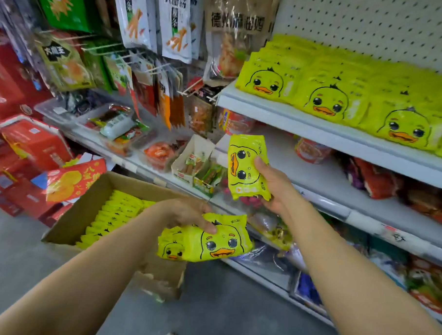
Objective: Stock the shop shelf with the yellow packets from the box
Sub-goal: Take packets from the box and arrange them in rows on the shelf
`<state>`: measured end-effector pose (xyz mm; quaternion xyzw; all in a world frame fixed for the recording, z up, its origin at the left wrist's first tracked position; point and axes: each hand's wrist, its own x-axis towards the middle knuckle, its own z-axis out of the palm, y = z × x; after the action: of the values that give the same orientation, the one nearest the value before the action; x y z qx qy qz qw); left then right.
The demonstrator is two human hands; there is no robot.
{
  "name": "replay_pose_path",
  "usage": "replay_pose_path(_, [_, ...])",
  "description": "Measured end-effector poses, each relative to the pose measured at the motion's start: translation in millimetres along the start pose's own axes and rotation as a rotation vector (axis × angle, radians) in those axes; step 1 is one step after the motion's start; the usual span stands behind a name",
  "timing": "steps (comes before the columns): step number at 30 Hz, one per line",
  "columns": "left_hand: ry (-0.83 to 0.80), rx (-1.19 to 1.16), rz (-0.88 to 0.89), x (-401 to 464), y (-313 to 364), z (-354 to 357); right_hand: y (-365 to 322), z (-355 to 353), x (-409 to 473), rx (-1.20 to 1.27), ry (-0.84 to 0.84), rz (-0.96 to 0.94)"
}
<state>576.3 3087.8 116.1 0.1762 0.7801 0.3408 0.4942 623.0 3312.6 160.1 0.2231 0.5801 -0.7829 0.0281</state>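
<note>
My right hand [272,184] grips one yellow duck-face packet [245,166], turned sideways, in front of the lower shelf. My left hand [187,212] holds a small stack of yellow packets [206,240] above the right end of the cardboard box [86,202]. Inside the box, more yellow packets [114,213] stand on edge in a row. The upper white shelf [293,117] at the right carries three rows of the same yellow packets [332,98], faces forward.
Snack bags hang on pegs [155,20] at the upper left. Trays and small cartons of snacks [190,161] fill the lower left shelf. Red gift boxes [33,144] are stacked at the far left on the grey floor [221,306]. Lower right shelves hold mixed packets.
</note>
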Motion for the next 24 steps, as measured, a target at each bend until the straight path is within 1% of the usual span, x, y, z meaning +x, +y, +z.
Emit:
replay_pose_path(3, [-0.059, -0.039, 0.067, 2.0, 53.2, 47.0, -31.7, -57.2, -49.9, 0.034, -0.023, -0.065])
replay_pose_path(5, [-0.068, -0.042, 0.128, 3.4, 92.9, 82.7, -51.0, -100.1, -82.9, 0.024, -0.020, -0.137])
replay_pose_path(6, [-0.045, -0.030, 0.155, 3.4, 113.6, 100.2, -60.5, -122.4, -97.8, 0.012, 0.004, -0.176])
replay_pose_path(10, [-0.060, -0.034, 0.279, 18.9, 182.5, 163.4, -97.1, -204.7, -153.6, 0.020, 0.121, -0.277])
replay_pose_path(12, [-0.028, -0.026, 0.336, 28.1, 216.5, 190.0, -113.8, -241.9, -176.1, 0.032, 0.178, -0.317])
replay_pose_path(15, [0.037, 0.090, 0.444, 27.6, 274.7, 228.0, -134.9, -292.5, -206.7, 0.031, 0.259, -0.375])
replay_pose_path(19, [0.025, 0.156, 0.517, 31.5, 342.1, 255.5, -160.8, -346.0, -237.2, 0.087, 0.304, -0.447])
replay_pose_path(22, [-0.032, 0.220, 0.545, 43.3, 384.1, 266.3, -178.3, -380.5, -248.1, 0.134, 0.349, -0.500])
replay_pose_path(24, [-0.036, 0.308, 0.558, 55.2, 408.2, 271.4, -188.4, -400.8, -251.3, 0.146, 0.381, -0.522])
